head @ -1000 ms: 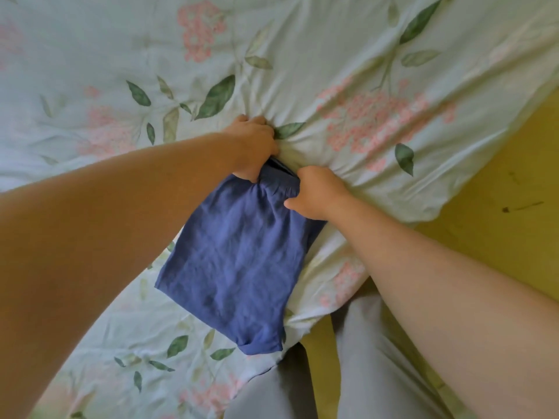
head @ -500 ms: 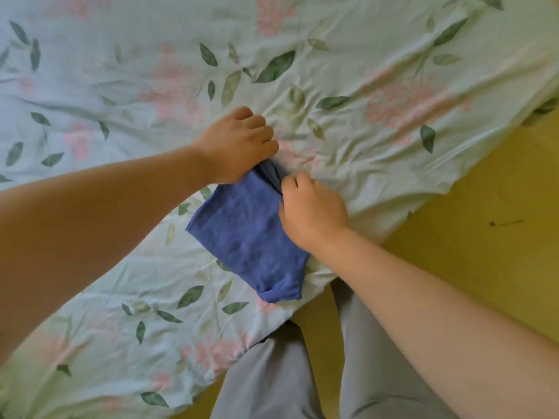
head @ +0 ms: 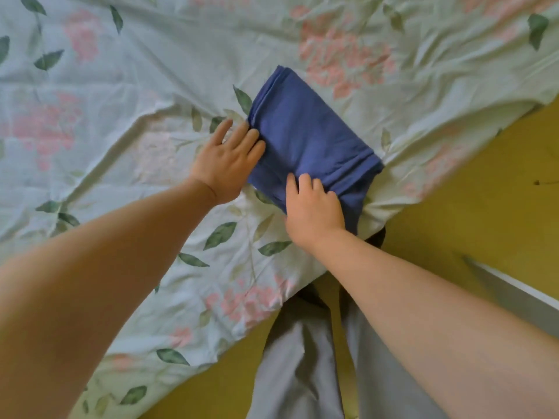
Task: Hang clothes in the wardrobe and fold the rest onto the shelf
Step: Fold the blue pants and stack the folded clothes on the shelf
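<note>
Left hand (head: 225, 164) is lying flat and open just left of the frame's centre. Its straight fingers (head: 252, 140) are touching the left edge of the folded blue garment (head: 311, 131), probably squaring and smoothing that side so the layers are staying aligned. Right hand (head: 314, 207), a little below and right of centre, is bending its fingers (head: 304, 181) down onto the garment's near corner. Its thumb is hiding under the palm, so I cannot tell whether it is pinching the cloth or only pressing on it. Either way, it seems to be anchoring the bundle while the other hand is tidying.

Between the two hands, the garment is sitting as a compact rectangle with its stacked edges showing at the top, running from centre up towards the upper middle of the frame. It is resting on a pale floral bedsheet (head: 121, 122), which is giving a broad, soft surface for folding. Folding looks nearly finished; carrying the garment to the shelf is not yet done.

Further out, the sheet is draping over the bed's edge at lower right, above a yellow floor (head: 484, 192). The person's grey trousers (head: 302, 367) are showing at the bottom centre.
</note>
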The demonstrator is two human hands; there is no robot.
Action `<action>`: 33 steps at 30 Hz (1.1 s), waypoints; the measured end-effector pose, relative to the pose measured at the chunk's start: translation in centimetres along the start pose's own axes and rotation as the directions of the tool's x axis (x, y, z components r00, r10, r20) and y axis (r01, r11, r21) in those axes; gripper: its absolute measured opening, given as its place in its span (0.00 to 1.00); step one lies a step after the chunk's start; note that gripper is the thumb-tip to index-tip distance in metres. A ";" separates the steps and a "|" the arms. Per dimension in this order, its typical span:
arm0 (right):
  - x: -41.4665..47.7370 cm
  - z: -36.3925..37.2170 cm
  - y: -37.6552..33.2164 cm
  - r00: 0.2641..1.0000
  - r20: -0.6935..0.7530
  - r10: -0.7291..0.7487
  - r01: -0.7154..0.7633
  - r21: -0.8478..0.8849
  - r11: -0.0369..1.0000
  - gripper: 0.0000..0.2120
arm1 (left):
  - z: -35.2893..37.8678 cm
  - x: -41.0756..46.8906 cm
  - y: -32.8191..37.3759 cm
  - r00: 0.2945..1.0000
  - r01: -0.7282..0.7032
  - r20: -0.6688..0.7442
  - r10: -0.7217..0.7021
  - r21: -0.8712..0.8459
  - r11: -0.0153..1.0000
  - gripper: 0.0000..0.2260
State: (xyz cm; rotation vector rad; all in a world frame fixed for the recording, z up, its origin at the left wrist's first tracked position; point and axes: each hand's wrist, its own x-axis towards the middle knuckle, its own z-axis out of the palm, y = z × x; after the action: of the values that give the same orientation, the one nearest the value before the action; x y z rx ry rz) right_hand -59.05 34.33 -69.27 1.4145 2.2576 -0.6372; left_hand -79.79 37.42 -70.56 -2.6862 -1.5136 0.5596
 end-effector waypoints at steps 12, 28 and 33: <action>-0.7 1.0 0.1 0.995 -0.097 0.019 -0.015 0.034 0.999 0.23 | 1.0 0.5 2.4 0.974 -0.016 -0.222 0.050 0.151 0.988 0.12; 4.4 -5.2 10.6 0.950 -0.023 0.313 -0.284 0.356 0.890 0.22 | -8.4 16.8 -1.4 0.949 0.143 0.309 -0.066 -0.233 0.962 0.24; 4.4 -4.8 12.1 0.951 0.050 0.305 -0.298 0.415 0.860 0.21 | -8.0 17.4 -0.4 0.945 0.041 0.328 -0.007 -0.098 0.994 0.27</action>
State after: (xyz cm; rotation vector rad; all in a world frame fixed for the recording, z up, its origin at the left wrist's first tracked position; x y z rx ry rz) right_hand -50.26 44.92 -69.84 1.9325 1.9148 -1.0463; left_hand -69.49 53.42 -68.28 -2.7524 -1.6874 0.9979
